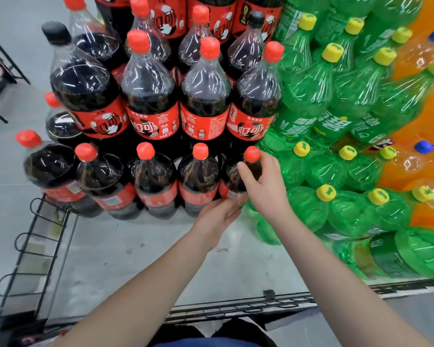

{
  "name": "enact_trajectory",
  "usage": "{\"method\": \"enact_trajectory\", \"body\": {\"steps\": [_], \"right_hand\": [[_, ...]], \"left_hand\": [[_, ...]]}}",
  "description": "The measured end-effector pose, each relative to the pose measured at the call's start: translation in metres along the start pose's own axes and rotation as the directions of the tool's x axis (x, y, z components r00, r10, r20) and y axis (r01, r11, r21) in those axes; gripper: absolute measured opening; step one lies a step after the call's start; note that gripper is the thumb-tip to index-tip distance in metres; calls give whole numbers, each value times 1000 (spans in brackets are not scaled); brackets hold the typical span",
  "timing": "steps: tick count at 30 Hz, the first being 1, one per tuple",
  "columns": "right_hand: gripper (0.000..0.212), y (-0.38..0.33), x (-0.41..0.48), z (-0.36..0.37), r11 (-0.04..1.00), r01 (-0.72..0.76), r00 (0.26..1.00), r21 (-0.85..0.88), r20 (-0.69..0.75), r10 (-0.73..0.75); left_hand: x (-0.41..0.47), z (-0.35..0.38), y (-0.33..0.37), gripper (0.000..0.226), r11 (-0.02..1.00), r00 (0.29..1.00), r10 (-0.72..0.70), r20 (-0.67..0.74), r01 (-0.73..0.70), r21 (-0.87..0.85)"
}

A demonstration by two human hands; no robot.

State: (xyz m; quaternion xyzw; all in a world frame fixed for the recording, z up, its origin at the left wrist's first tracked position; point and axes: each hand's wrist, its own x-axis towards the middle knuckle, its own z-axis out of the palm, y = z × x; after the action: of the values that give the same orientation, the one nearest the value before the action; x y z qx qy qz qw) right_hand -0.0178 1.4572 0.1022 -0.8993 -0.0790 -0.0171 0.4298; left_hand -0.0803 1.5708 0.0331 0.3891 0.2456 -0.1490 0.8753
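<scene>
Item: cola bottle (230, 174), red cap (252, 154), standing at the right end of the front row, just beside the green bottles (308, 206). Right hand (266, 184) is gripping its neck just under the cap, fingers curling round. Left hand (216, 219) is touching the lower body below the label; whether it is gripping cannot be told.

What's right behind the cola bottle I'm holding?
A red-capped cola bottle in the higher row stands behind the held bottle. Its base is covered by that bottle and the right hand.
</scene>
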Motion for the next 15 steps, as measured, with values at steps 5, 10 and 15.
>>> {"method": "enact_trajectory", "body": {"steps": [5, 10, 15], "right_hand": [[50, -11, -15, -3, 1000, -22, 998, -20, -63, 21], [54, -22, -29, -10, 998, -60, 992, -2, -108, 59], [58, -29, -43, -23, 996, -85, 984, 39, -154, 90]], "left_hand": [[-14, -2, 4, 11, 999, 999, -9, 47, 7, 36], [-25, 1, 16, 25, 998, 995, 4, 102, -10, 54], [-28, 6, 23, 14, 998, 992, 36, 122, -41, 39]]}}
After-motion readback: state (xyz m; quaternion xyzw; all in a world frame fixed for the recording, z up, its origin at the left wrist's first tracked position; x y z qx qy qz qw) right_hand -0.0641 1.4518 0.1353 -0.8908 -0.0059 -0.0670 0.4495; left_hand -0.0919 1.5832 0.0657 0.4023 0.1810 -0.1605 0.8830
